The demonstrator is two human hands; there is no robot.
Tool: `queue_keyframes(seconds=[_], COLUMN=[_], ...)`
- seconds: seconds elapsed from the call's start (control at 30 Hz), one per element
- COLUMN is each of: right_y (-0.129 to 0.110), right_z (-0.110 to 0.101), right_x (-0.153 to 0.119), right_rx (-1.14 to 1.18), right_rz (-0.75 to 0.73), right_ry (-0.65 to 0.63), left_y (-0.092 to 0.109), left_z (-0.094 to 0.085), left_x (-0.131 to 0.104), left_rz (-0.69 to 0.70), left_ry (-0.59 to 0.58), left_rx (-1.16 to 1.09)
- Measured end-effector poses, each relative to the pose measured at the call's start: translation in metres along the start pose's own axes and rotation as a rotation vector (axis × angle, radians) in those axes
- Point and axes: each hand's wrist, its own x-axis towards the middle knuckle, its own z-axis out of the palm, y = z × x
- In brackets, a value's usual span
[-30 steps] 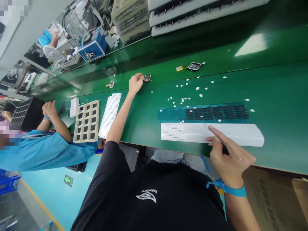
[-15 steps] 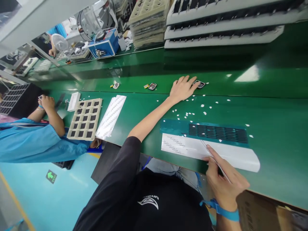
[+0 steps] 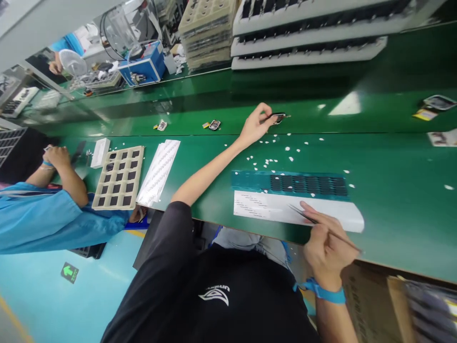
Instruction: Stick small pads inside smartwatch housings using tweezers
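Note:
My left hand (image 3: 257,123) reaches across the green bench, its fingers closed on the edge of a small dark device part with a pale rim (image 3: 279,118), which is tilted up. A pair of tweezers (image 3: 339,234) lies in my right hand (image 3: 330,245), tips pointing left over a white printed sheet (image 3: 250,205). Above that sheet is a teal strip with rows of black pieces (image 3: 307,185). Small white bits (image 3: 287,149) are scattered on the bench between the strip and my left hand.
Two small device parts with yellow tabs, one nearer (image 3: 214,125) and one farther left (image 3: 162,126), lie on the bench; another device part (image 3: 440,102) is at far right. A co-worker's hand (image 3: 57,156) works beside a beige compartment tray (image 3: 141,164). White trays (image 3: 303,58) are stacked behind.
My left hand has gone from lying spread beside the device part to gripping and tilting it. The tweezers have turned in my right hand. The view has shifted to the right.

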Motion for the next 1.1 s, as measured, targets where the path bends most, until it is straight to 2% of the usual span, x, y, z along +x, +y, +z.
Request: queue_keyframes(seconds=[0.1, 0.23, 0.33, 0.37, 0.5, 0.7, 0.87, 1.03, 1.1], right_y=[-0.013, -0.028, -0.036, -0.038, -0.050, -0.066, -0.074, -0.071, -0.066], right_z=[-0.002, 0.001, 0.009, 0.012, 0.016, 0.019, 0.018, 0.017, 0.017], right_x=[0.015, 0.039, 0.056, 0.060, 0.064, 0.055, 0.060, 0.062, 0.055], right_rx=[0.003, -0.022, 0.016, 0.023, -0.057, -0.008, -0.109, -0.100, -0.101], right_rz=[0.082, 0.117, 0.079, 0.015, -0.213, -0.281, -0.380, -0.481, -0.445], right_ry=[0.051, 0.081, 0.004, -0.015, 0.021, 0.014, -0.018, -0.119, -0.131], left_y=[0.036, 0.077, 0.092, 0.094, 0.097, 0.114, 0.128, 0.130, 0.129], left_z=[0.000, -0.004, -0.008, -0.009, -0.016, -0.028, -0.037, -0.039, -0.038], left_x=[-0.065, -0.161, -0.208, -0.218, -0.243, -0.262, -0.273, -0.276, -0.277], left_rz=[-0.022, -0.065, -0.050, -0.038, -0.019, -0.020, 0.025, 0.062, 0.063], left_ry=[-0.125, -0.233, -0.303, -0.314, -0.287, -0.212, -0.175, -0.128, -0.105], left_rx=[-0.192, -0.180, -0.206, -0.206, -0.119, -0.053, 0.095, 0.265, 0.256])
